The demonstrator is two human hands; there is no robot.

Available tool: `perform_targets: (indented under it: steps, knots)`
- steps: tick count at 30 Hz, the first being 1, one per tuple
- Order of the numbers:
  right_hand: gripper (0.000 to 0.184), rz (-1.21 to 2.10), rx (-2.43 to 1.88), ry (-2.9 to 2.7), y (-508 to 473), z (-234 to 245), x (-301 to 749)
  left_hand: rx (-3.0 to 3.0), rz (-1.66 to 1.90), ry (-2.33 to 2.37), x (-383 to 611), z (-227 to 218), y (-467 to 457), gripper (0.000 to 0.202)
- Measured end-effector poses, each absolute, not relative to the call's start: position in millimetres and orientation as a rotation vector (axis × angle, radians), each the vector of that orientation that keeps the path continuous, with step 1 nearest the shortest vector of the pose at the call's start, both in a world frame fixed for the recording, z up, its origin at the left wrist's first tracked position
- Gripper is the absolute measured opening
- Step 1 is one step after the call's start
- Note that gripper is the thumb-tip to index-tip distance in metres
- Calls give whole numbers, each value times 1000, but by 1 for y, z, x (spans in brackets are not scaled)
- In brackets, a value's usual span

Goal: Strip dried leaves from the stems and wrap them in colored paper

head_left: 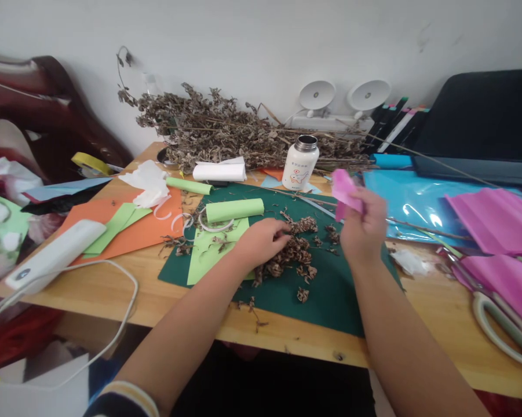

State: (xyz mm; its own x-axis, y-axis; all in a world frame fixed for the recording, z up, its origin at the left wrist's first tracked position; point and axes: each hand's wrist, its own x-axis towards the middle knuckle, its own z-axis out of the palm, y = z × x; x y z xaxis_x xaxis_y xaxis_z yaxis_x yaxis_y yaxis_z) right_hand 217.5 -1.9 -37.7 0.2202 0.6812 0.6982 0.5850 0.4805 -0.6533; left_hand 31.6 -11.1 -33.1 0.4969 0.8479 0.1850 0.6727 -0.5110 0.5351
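Observation:
My left hand (261,240) rests on the dark green sheet (330,289), fingers curled into a heap of dried brown plant bits (293,255). My right hand (362,226) is raised a little above the sheet and pinches a small piece of pink paper (345,194). A thin dry stem (417,223) runs across the desk behind that hand. Two rolled light green papers (234,209) lie just left of my left hand.
A big bundle of dried branches (243,130) lies along the wall. A white bottle (300,164) stands in front of it. Orange paper (143,229), white tissue (150,182), blue film (412,200), pink folded paper (499,223) and scissors (499,315) cover the wooden desk (113,289).

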Motion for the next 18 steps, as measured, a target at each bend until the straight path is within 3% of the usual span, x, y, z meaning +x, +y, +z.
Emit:
perform_targets:
  steps: [6,14,18]
  knots:
    - [34,372,-1419,-2320,8,-59,212,2461,604,1234,32,-26,-16,26]
    - [28,356,-1375,-2049,4,-48,211,2250,771,1390,31,-28,-13,25]
    - [24,365,-1353,-1942,-5,-40,202,1991,877,1245,34,-34,-14,41]
